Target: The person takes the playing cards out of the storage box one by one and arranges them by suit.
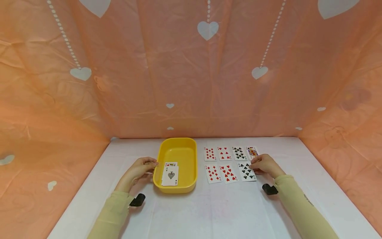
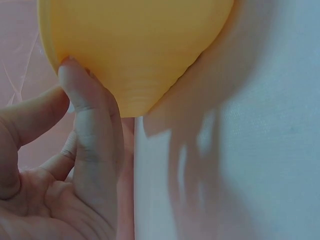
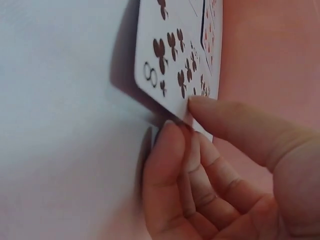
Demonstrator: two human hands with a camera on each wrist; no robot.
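Your right hand (image 1: 265,165) pinches the eight of clubs (image 1: 246,171) at its far right corner: the right wrist view shows your thumb on top of the card's edge and a fingertip (image 3: 167,145) tucked beneath it, so that corner is lifted off the table (image 1: 226,212) while the rest of the card lies in place. Your left hand (image 1: 139,170) rests against the left wall of the yellow tray (image 1: 191,156); in the left wrist view one finger (image 2: 82,100) presses the tray's outer wall just under the rim, and the other fingers are loosely curled beside it, holding nothing.

That eight of clubs is the right-hand card of the near row, toward the right of the table's middle. To its left in the same row lie two red cards (image 1: 221,173), face up and side by side. Behind them, nearer the table's far edge, runs a second row of four cards (image 1: 231,153): two red ones, then a clubs card, then a face card (image 1: 252,151) at the right end, just beyond your right fingertips.

Just left of the rows stands the tray, near the middle of the table. Inside it, at the near left corner, lies the ace of spades (image 1: 170,176) face up on top of another card (image 1: 171,164), whose far edge shows from under it.

Both your forearms wear pale yellow sleeves (image 1: 298,202), each with a small black device (image 1: 270,189) at the wrist. Peach cloth with white hearts (image 1: 208,30) hangs behind and at both sides of the table.
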